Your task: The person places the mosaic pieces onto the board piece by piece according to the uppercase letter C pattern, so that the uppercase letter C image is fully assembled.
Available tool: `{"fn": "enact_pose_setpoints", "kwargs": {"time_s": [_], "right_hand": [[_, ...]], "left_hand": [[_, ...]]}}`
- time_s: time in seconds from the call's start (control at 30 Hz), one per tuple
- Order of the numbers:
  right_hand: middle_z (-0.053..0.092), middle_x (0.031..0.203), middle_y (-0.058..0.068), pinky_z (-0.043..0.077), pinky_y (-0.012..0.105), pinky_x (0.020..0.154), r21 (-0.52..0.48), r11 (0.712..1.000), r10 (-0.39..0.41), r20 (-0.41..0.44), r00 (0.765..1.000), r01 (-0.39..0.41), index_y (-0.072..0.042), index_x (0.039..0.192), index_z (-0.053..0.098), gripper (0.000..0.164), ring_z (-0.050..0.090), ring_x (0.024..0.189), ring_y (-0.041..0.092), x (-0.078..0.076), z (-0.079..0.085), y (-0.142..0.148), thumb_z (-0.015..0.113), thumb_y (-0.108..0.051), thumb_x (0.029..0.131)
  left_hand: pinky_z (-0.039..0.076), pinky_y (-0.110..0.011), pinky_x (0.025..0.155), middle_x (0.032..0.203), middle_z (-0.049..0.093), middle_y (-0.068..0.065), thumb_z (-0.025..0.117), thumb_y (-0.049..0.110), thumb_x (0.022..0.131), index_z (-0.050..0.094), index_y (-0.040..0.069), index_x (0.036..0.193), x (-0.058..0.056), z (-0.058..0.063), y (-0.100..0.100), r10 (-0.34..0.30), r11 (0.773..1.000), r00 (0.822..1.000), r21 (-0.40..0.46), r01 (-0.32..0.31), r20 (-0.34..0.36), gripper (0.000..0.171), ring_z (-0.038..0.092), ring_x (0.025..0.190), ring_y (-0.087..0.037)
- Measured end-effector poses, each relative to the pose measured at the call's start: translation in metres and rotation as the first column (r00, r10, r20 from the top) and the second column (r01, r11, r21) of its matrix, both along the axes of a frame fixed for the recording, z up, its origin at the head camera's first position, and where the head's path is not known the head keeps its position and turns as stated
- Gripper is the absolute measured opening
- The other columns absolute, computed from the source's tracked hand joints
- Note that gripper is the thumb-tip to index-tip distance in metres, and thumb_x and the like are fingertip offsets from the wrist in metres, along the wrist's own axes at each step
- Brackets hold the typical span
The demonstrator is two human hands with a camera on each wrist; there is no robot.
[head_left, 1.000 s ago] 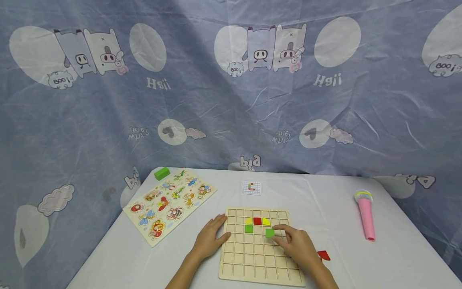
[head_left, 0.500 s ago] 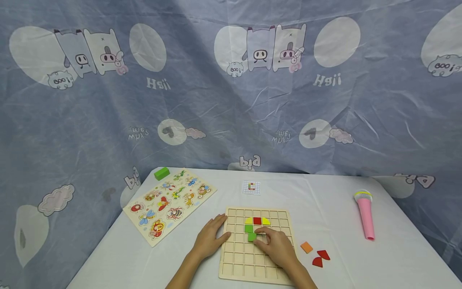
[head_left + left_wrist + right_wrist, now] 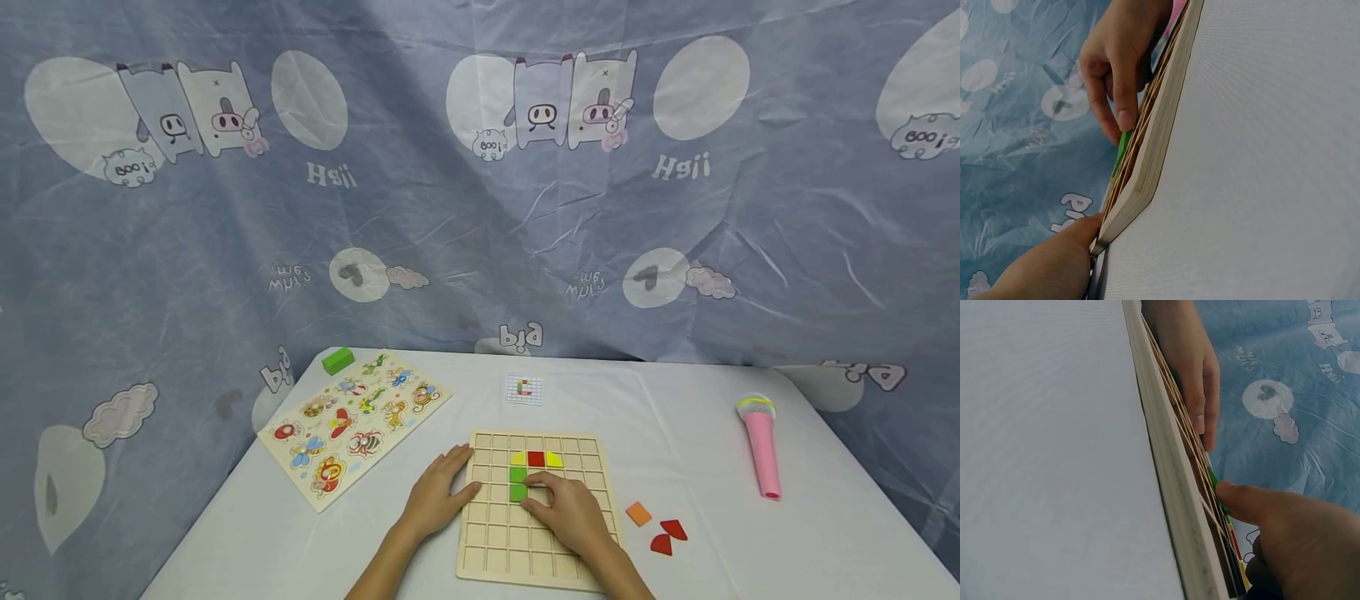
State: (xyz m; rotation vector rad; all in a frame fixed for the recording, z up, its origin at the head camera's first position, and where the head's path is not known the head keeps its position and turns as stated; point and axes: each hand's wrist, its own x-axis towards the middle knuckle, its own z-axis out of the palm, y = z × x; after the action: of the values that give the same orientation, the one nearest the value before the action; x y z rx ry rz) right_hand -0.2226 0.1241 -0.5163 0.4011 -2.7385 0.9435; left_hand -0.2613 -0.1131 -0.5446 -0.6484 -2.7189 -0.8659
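A wooden grid board (image 3: 495, 537) lies on the table. Set in its cells are a red square (image 3: 536, 459), two yellow rounded pieces (image 3: 553, 459) and a green square tile (image 3: 518, 474). My right hand (image 3: 568, 514) pinches a second green square tile (image 3: 517, 493) between thumb and index finger, low in the cell just below the first one. In the left wrist view the fingertips are right at the green tile (image 3: 1121, 150). My left hand (image 3: 437, 496) rests along the board's left edge, fingers extended and thumb over the rim.
Right of the board lie an orange square (image 3: 638, 513) and two red fan-shaped pieces (image 3: 673, 530). A pink toy microphone (image 3: 762, 454) is farther right. Behind the board sits a small pattern card (image 3: 523, 390). At left are an insect puzzle board (image 3: 352, 433) and a green block (image 3: 338, 361).
My right hand has carried the green square tile leftward across the board and lowered it into the cell beneath the first green tile. The left hand has stayed in place.
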Motion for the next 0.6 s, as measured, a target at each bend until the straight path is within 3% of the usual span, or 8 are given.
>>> {"fn": "enact_pose_setpoints", "kwargs": {"time_s": [0.33,0.6], "right_hand": [[0.033,0.046,-0.012,0.024,0.018,0.035,-0.029,1.0,-0.002,0.004,1.0,0.002,-0.022,0.101,0.07,0.03,0.025,0.041,0.001,0.002,0.003,0.002,0.075,-0.037,0.075],[0.035,0.047,-0.011,0.024,0.019,0.037,-0.092,0.994,-0.06,0.051,0.997,0.065,-0.024,0.099,0.07,0.027,0.025,0.042,0.002,0.01,0.014,0.022,0.077,-0.031,0.074]], "left_hand": [[0.026,-0.043,0.109,0.14,0.044,-0.008,0.054,0.047,0.089,0.046,0.007,0.135,-0.001,-0.001,0.001,-0.001,1.0,1.0,-0.004,0.001,-0.019,0.061,0.037,0.13,-0.026],[0.027,-0.043,0.108,0.139,0.044,-0.008,0.055,0.047,0.089,0.046,0.007,0.135,-0.002,-0.002,0.0,-0.002,1.0,0.999,-0.008,0.001,-0.033,0.061,0.037,0.13,-0.026]]}}
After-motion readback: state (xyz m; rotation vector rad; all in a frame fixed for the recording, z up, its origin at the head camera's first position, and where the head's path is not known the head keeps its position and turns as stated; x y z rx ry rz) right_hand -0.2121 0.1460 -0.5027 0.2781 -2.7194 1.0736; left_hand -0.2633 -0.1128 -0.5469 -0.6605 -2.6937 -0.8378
